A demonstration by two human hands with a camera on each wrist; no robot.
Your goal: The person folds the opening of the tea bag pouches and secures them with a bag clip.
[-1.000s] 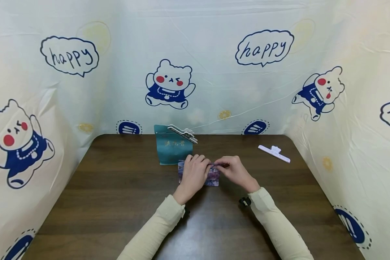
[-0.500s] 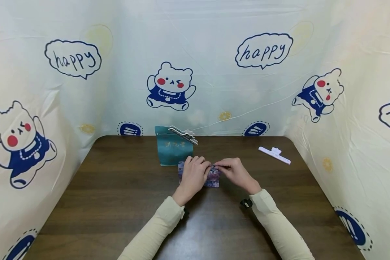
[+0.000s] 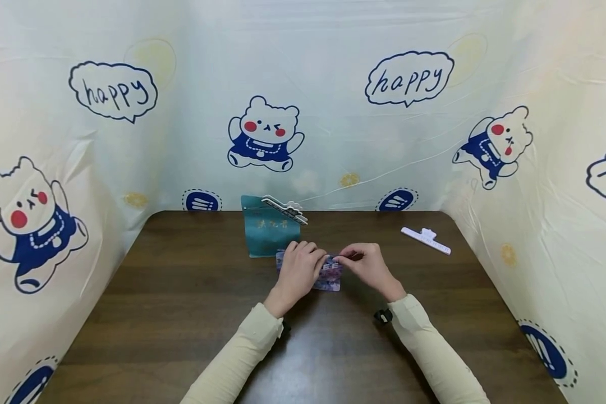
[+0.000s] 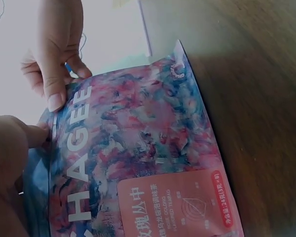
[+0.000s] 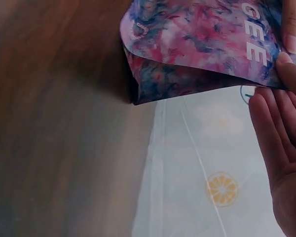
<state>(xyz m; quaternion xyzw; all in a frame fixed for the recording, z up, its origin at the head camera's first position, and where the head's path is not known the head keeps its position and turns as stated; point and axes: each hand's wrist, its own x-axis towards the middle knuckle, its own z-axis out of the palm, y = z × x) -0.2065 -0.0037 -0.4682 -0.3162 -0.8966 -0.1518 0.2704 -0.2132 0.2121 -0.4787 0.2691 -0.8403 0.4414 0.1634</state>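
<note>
Partly in right hand [image 3: 370,266], a pouch [image 4: 130,136].

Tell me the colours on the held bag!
The bag is mostly mottled pink, purple and blue, clearest in the left wrist view.

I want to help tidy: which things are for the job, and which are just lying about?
In the job:
patterned pouch, held by left grip and right grip

Probably just there:
teal pouch, standing, clipped at top
pale clip, untouched, though perhaps needed later
</note>
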